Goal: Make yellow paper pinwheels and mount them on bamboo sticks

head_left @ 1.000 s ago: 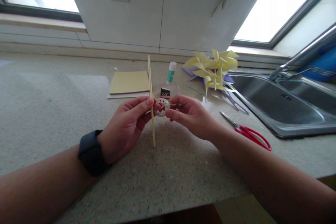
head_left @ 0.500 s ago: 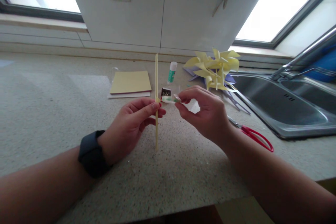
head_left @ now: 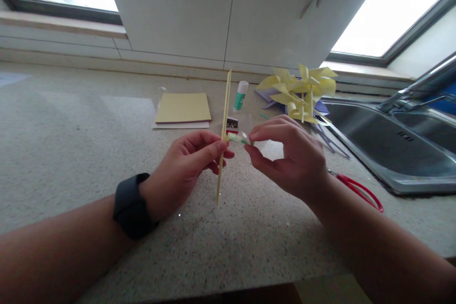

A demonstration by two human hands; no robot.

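The left grip (head_left: 185,164) pinches the thin yellow paper (head_left: 226,104) mid-length.

Broad black watch (head_left: 132,206) on left wrist (head_left: 154,194)

Open counter (head_left: 78,147) I could cross to the left of the left hand (head_left: 195,159) and toward its near side, paper stack (head_left: 183,108), glue stick (head_left: 240,96) and pinwheels (head_left: 308,88) in my way toward the wall (head_left: 199,19), scissors (head_left: 345,179) close by the right hand (head_left: 288,154), sink (head_left: 377,147) beyond them.
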